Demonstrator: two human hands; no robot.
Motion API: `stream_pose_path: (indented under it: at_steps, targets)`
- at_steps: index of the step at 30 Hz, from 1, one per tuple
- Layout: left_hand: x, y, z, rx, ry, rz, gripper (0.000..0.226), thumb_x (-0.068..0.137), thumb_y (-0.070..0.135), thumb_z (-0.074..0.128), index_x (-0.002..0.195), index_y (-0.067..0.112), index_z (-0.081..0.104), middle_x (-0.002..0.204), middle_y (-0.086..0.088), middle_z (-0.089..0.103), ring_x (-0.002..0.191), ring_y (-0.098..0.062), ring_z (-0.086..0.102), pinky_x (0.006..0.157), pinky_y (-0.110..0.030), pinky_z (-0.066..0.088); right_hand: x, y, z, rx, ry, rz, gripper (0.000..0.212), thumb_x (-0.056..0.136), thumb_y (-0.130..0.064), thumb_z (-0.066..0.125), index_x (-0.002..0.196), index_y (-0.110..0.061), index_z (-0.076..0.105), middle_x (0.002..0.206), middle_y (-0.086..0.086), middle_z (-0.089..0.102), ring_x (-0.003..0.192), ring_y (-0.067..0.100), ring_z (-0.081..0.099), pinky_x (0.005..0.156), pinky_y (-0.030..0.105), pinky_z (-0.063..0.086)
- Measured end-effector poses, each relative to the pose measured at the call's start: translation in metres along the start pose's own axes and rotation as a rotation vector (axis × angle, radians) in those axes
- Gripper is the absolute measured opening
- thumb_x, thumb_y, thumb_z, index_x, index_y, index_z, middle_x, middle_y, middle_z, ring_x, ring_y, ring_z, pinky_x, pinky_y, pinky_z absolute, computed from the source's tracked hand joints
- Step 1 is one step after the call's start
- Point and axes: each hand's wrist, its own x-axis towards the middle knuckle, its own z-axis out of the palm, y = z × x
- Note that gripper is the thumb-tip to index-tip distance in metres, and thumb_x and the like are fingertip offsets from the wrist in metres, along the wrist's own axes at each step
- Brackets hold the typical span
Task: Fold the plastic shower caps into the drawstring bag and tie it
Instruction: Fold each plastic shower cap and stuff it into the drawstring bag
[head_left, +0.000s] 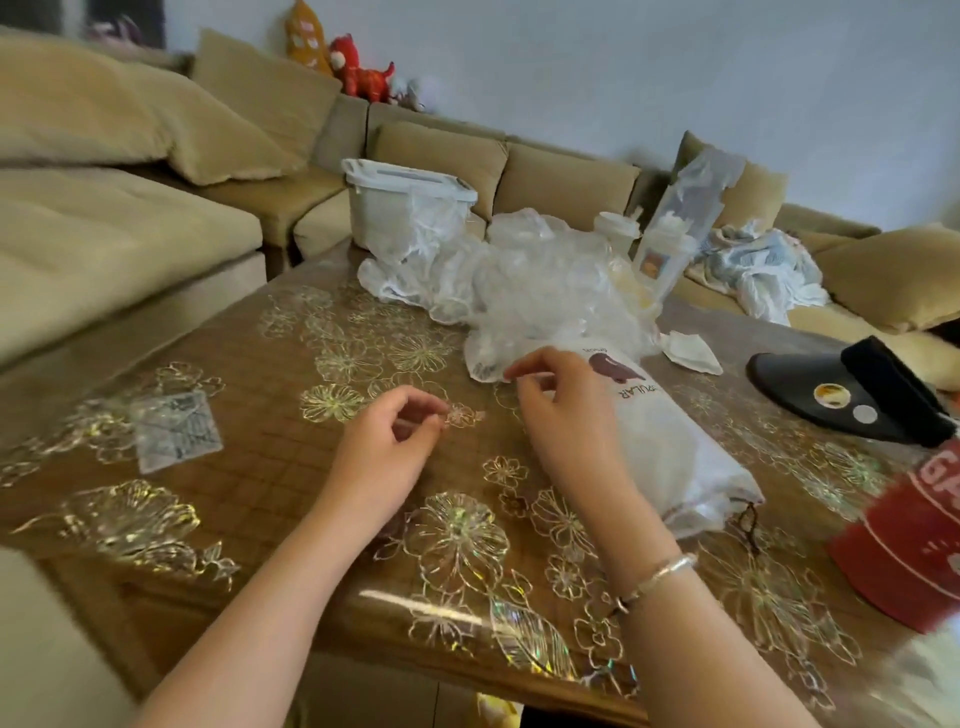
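Observation:
A stuffed white drawstring bag (660, 447) with a brown logo lies on the table (270, 467), its gathered mouth and dark cord (749, 525) pointing to the near right. Behind it sits a loose pile of clear plastic shower caps (535, 280). My right hand (556, 415) hovers just left of the bag, its fingertips pinched together near the bag's far end. My left hand (389, 441) is over the table's middle, apart from the bag, with thumb and fingers curled together. I see nothing held in either hand.
A small clear packet (176, 436) lies at the left. A white lidded bin (405, 202), cups (618, 228) and a tall clear bag (685, 208) stand at the back. A black visor (852, 400) and red cap (909, 545) lie at the right. A sofa (130, 223) surrounds the table.

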Motion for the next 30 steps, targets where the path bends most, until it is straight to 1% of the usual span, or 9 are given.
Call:
stream_pose_path:
  at_steps: [5,7,13,17,21,24,26,28,30]
  targets:
    - [0.021,-0.015,-0.033,-0.166,0.012,-0.095,0.016,0.097,0.008,0.057,0.098,0.018,0.069,0.098,-0.003,0.07,0.088,-0.014,0.07,0.077,-0.035,0.061,0.044,-0.004,0.04,-0.285,-0.14,0.034,0.031,0.096,-0.018,0.046,0.121,-0.015,0.063,0.153,0.004,0.029,0.12,0.023,0.055,0.095,0.038,0.049]
    - [0.027,-0.016,-0.039,-0.243,0.004,-0.134,0.014,0.097,0.007,0.056,0.1,0.013,0.068,0.101,-0.007,0.068,0.086,-0.013,0.069,0.073,-0.032,0.062,0.058,-0.001,0.056,-0.38,-0.245,0.078,0.034,0.096,-0.019,0.045,0.123,-0.014,0.063,0.158,0.004,0.021,0.124,0.029,0.052,0.096,0.04,0.049]
    - [0.039,-0.019,-0.042,-0.296,0.013,-0.179,0.013,0.097,0.009,0.055,0.102,0.013,0.066,0.102,-0.007,0.068,0.085,-0.012,0.068,0.073,-0.036,0.062,0.082,0.011,0.085,-0.602,-0.428,0.157,0.02,0.094,-0.015,0.044,0.098,-0.005,0.061,0.103,0.013,0.063,0.09,0.03,0.063,0.08,0.041,0.056]
    - [0.041,-0.018,-0.039,-0.264,0.079,-0.137,0.013,0.096,0.012,0.058,0.105,0.018,0.065,0.106,0.0,0.065,0.088,-0.012,0.068,0.077,-0.034,0.06,0.061,-0.006,0.077,-0.196,-0.194,0.034,0.03,0.094,-0.007,0.045,0.11,-0.013,0.069,0.096,0.0,0.069,0.084,0.016,0.067,0.073,0.029,0.057]
    - [0.039,-0.013,-0.04,-0.241,0.114,-0.086,0.034,0.093,0.029,0.064,0.125,0.027,0.053,0.121,0.015,0.056,0.097,-0.006,0.061,0.078,-0.019,0.049,0.023,-0.024,0.054,0.372,-0.103,0.008,0.027,0.093,-0.002,0.055,0.094,-0.021,0.074,0.089,-0.008,0.074,0.078,-0.003,0.063,0.065,0.007,0.043]
    - [0.031,-0.009,-0.037,-0.337,0.067,-0.098,0.053,0.088,0.041,0.067,0.135,0.032,0.044,0.124,0.025,0.048,0.105,0.003,0.056,0.085,-0.018,0.05,0.004,-0.023,0.04,0.786,-0.164,0.142,0.019,0.091,0.001,0.058,0.094,-0.012,0.072,0.084,-0.001,0.073,0.063,-0.004,0.059,0.058,0.008,0.043]
    - [0.026,-0.009,-0.034,-0.398,0.058,-0.11,0.058,0.087,0.037,0.07,0.136,0.032,0.04,0.113,0.032,0.048,0.101,0.008,0.058,0.074,-0.011,0.051,-0.003,-0.016,0.035,0.95,-0.214,0.2,0.013,0.087,-0.004,0.063,0.093,-0.011,0.071,0.084,0.004,0.072,0.075,0.009,0.063,0.071,0.019,0.046]
    - [0.025,-0.011,-0.034,-0.398,0.064,-0.114,0.061,0.084,0.035,0.073,0.135,0.033,0.039,0.109,0.03,0.051,0.093,0.01,0.061,0.068,-0.008,0.049,-0.004,-0.013,0.031,0.993,-0.234,0.24,0.016,0.079,-0.009,0.067,0.094,-0.012,0.07,0.085,0.007,0.071,0.085,0.019,0.062,0.082,0.031,0.043]
    - [0.027,-0.015,-0.035,-0.407,0.053,-0.156,0.058,0.081,0.037,0.077,0.131,0.031,0.048,0.116,0.017,0.059,0.1,-0.001,0.064,0.081,-0.018,0.053,-0.004,-0.008,0.027,1.011,-0.24,0.291,0.02,0.078,-0.01,0.064,0.097,-0.011,0.066,0.084,0.008,0.069,0.079,0.021,0.063,0.078,0.034,0.046]
